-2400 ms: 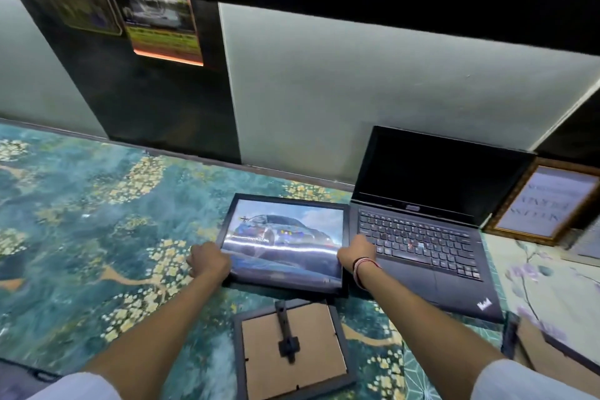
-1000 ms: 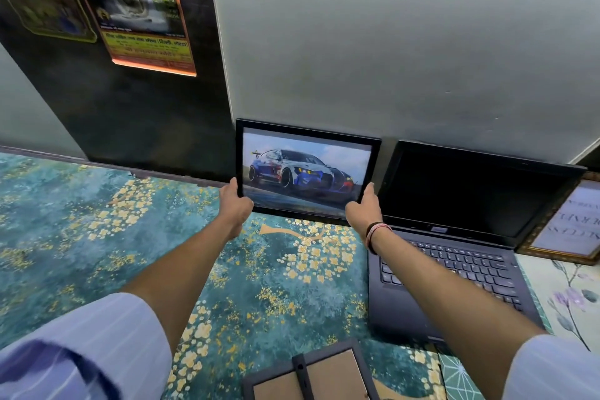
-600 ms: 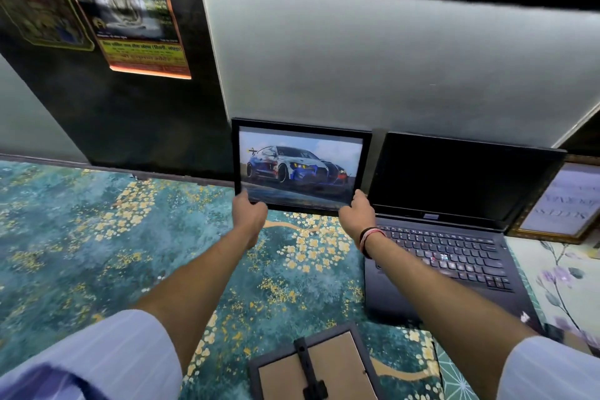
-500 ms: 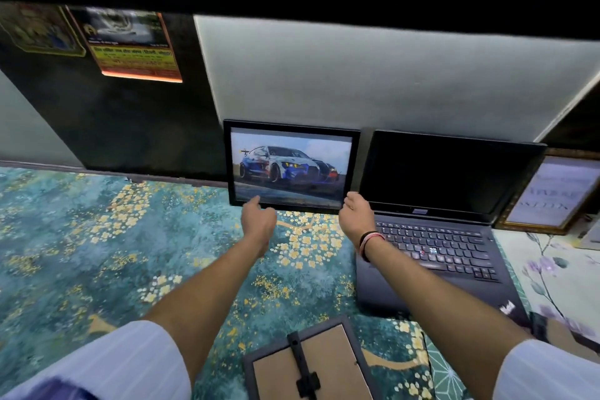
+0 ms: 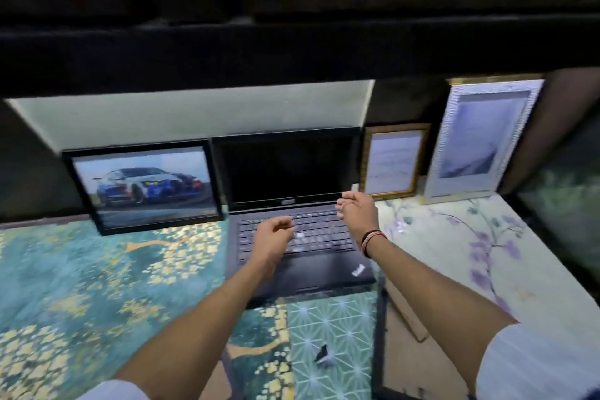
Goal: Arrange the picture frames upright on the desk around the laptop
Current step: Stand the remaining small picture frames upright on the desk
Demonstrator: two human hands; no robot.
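A black frame with a car picture (image 5: 143,185) stands upright against the wall, just left of the open black laptop (image 5: 292,204). Right of the laptop stand a small gold frame (image 5: 393,161) and a taller white frame (image 5: 480,140), both upright. A dark frame (image 5: 402,344) lies face down near the desk's front, its brown back showing, partly behind my right arm. My left hand (image 5: 271,242) hovers over the keyboard, fingers loosely curled and empty. My right hand (image 5: 358,209) hangs above the keyboard's right end, fingers apart, holding nothing.
The desk carries a teal mat with gold flowers (image 5: 81,286) on the left and a pale floral mat (image 5: 470,243) on the right. A green patterned sheet (image 5: 331,341) with a small dark clip lies in front of the laptop. A dark shelf (image 5: 292,42) overhangs the desk.
Both hands have let go of the car frame, which now stands by itself against the wall. They have moved right, over the laptop, and my view has swung right.
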